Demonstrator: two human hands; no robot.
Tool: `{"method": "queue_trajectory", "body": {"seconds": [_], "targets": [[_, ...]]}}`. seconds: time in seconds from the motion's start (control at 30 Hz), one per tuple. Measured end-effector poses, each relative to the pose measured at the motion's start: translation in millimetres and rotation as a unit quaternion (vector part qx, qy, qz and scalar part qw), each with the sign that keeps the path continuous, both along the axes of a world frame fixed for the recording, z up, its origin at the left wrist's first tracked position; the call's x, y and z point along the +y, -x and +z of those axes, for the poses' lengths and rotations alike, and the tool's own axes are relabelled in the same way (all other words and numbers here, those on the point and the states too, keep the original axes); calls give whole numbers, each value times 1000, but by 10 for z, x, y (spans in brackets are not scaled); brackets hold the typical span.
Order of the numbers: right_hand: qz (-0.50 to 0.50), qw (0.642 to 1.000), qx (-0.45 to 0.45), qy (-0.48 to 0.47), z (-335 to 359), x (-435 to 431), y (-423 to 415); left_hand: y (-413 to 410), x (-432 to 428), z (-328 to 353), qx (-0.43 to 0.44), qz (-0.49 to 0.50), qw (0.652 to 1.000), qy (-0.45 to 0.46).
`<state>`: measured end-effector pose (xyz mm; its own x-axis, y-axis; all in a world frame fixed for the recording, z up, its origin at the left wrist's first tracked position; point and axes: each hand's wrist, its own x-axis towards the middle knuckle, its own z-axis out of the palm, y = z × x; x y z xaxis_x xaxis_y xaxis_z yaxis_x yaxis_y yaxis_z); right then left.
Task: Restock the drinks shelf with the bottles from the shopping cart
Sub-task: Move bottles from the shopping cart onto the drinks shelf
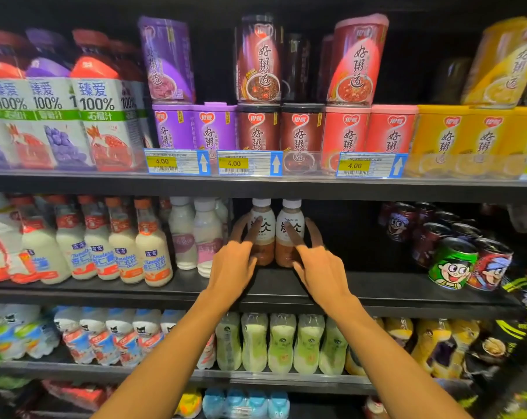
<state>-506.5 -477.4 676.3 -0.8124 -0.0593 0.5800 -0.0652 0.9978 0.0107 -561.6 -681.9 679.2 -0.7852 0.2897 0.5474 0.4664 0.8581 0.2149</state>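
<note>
Left grip (235, 263): released, fingers straight and spread, forefinger laid across the left bottle (266, 237), the other fingers past its left flank.
Right grip (319, 266): released likewise, forefinger on the right bottle (284, 252).
Bottles: slim, rounded clear plastic, white caps, pale labels, brown liquid; upright, side by side on the middle shelf (274, 285).
Shelf: flat, matt black.
Neighbours: milky white bottles (206, 237) just left; printed metal cans (452, 264) well right.
</note>
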Motion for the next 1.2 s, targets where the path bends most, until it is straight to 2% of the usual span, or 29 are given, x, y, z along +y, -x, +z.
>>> {"method": "queue_trajectory", "body": {"seconds": [0.27, 0.4, 0.53, 0.63, 0.73, 0.83, 0.97, 1.2], "targets": [[-9, 1000, 6, 14, -40, 15, 309, 274, 50, -95, 25, -85, 993, -71], [-10, 998, -42, 36, -32, 26, 431, 340, 127, -126, 28, -73, 994, -78], [-5, 996, -55, 66, -35, 48, 481, 385, 152, -119, 17, -65, 996, -62], [15, 997, -31, 74, -75, 74, 415, 235, 177, -36, 14, -39, 997, -66], [-38, 997, -48, 43, -56, 168, 182, -55, 193, 47, -21, 1, 999, -31], [-95, 995, -28, 14, -56, 333, -234, -287, 285, 38, 22, -57, 998, 29], [-173, 984, -35, 36, -174, 616, -949, -453, 686, -34, 40, -174, 984, 23], [-362, 923, -81, 100, -400, 1232, -2617, -1168, 1823, -288, 14, -387, 920, 69]]}}
